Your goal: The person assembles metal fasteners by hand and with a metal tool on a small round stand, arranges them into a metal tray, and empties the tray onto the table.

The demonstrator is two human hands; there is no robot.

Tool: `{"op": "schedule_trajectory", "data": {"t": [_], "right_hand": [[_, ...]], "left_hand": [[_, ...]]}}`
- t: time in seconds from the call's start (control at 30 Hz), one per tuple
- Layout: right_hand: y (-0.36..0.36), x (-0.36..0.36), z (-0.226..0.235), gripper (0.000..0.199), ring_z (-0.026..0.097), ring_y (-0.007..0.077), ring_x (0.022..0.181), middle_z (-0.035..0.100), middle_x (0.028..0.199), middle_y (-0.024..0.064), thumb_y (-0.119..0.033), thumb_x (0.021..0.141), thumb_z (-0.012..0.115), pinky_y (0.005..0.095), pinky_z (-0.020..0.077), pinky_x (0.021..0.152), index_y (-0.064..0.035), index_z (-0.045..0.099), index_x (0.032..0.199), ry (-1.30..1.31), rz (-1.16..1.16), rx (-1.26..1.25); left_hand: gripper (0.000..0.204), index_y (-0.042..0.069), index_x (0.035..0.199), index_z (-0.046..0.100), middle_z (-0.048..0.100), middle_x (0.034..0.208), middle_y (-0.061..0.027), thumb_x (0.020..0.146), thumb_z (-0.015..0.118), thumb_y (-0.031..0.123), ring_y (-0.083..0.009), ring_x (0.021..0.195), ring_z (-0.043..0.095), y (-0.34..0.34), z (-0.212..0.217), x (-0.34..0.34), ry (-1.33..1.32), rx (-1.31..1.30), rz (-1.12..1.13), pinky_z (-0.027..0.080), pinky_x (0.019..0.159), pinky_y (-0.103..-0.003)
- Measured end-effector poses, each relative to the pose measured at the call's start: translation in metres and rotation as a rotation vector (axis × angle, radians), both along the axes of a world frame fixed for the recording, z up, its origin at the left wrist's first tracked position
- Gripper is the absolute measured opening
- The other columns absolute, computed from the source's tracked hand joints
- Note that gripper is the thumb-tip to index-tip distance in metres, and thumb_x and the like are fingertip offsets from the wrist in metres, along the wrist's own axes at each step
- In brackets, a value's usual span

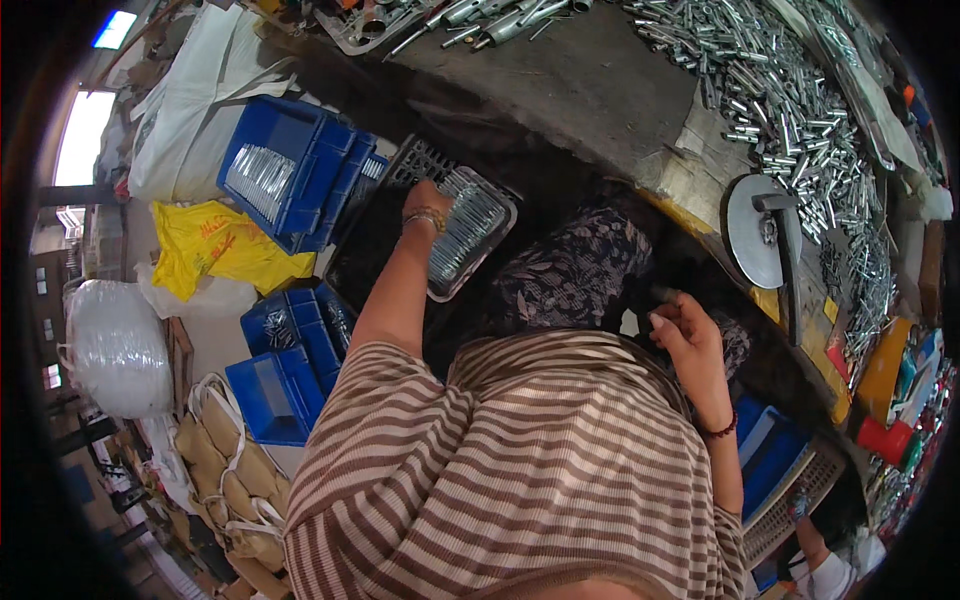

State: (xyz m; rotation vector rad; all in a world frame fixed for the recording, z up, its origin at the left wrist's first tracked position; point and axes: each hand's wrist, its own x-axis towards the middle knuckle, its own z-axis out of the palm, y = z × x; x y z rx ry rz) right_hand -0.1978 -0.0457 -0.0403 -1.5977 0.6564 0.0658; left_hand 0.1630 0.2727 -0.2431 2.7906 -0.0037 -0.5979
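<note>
My left hand point(425, 203) reaches to the left edge of a shallow tray point(507, 237) and is closed there. Slim shiny metal rods point(466, 232) lie side by side in the tray, and my fingertips are partly hidden. The tray rests over a black crate point(352, 262) with a latticed part at its far end. My right hand point(690, 338) hovers over my patterned lap, fingers curled in with thumb and forefinger close together. What they hold, if anything, is too small to make out.
Blue bins point(283, 175) with metal pieces stand at left, beside a yellow bag point(215, 245) and a wrapped roll point(118, 345). A workbench point(560, 85) ahead bears heaped metal tubes point(800, 130) and a round disc point(752, 232). Another person's arm point(810, 540) shows at lower right.
</note>
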Motion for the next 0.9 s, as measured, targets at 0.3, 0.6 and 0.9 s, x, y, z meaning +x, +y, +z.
{"op": "schedule_trajectory", "data": {"t": [0.3,0.6,0.9], "right_hand": [[0.008,-0.001,0.003,0.016,0.064,0.0097,0.084,0.068,0.094,0.0055,-0.008,0.099,0.066,0.0279,0.0519,0.077,0.0031,0.062,0.110,-0.014,0.069,0.044],[0.006,0.005,0.002,0.028,0.060,0.0122,0.082,0.068,0.093,0.0096,-0.012,0.097,0.073,0.0300,0.0513,0.074,0.0024,0.066,0.119,-0.055,0.154,-0.160],[0.000,-0.010,0.025,0.031,0.068,0.0323,0.085,0.068,0.098,0.0187,-0.016,0.094,0.072,0.0405,0.0540,0.076,-0.0020,0.068,0.122,-0.171,0.122,-0.299]], "left_hand": [[0.043,0.003,0.120,0.069,0.075,0.115,-0.0213,0.091,0.079,0.032,-0.0370,0.107,0.073,0.059,0.008,0.012,-0.388,-0.259,0.193,0.059,0.087,-0.047],[0.010,0.005,0.101,0.071,0.066,0.082,0.0023,0.101,0.070,0.014,-0.0053,0.071,0.057,-0.127,0.198,-0.044,-0.614,-1.178,-0.049,0.048,0.065,-0.023],[0.020,0.008,0.106,0.069,0.071,0.098,-0.0075,0.087,0.076,0.012,-0.0247,0.089,0.068,-0.310,0.247,-0.097,-0.523,-0.829,-0.937,0.054,0.078,-0.036]]}}
